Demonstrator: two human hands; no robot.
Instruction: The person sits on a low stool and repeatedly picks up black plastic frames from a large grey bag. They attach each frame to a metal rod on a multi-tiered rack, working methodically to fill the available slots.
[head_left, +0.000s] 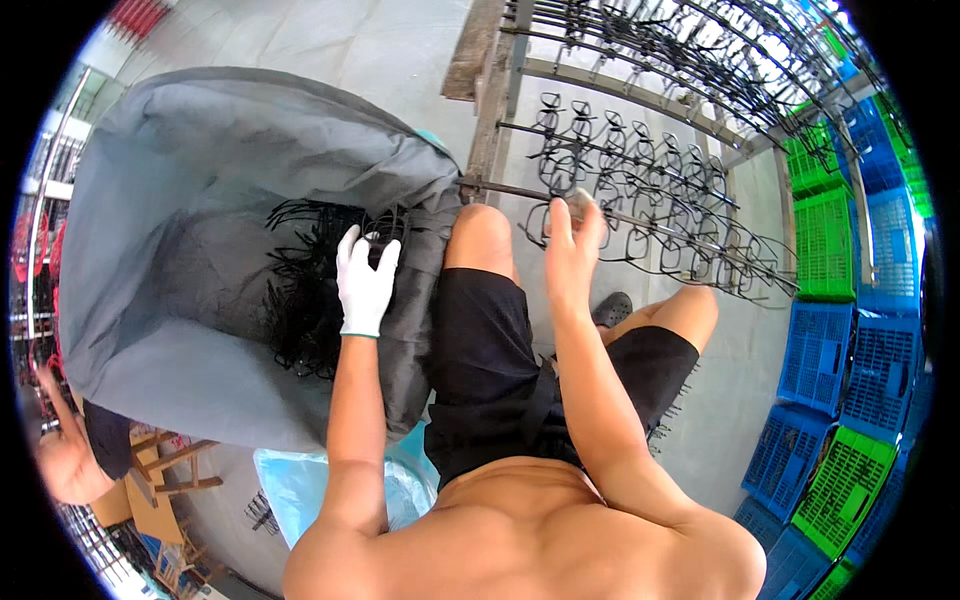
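Note:
My left hand, in a white glove, reaches into a large grey fabric-lined bin. Its fingers are spread over a heap of black eyeglass frames; a dark rim lies by the fingertips, and no firm grip on it shows. My bare right hand is raised at a rack rod on the right. Its fingers are bent toward each other, with a small pale patch at the tips; what they hold is hidden. Black eyeglass frames hang in rows along the rods just beyond it.
The grey bin fills the left, beside my knee. A wooden-edged rack stands ahead. Blue crates and green crates are stacked at right. A light blue plastic bag lies below the bin. Another person is at far left.

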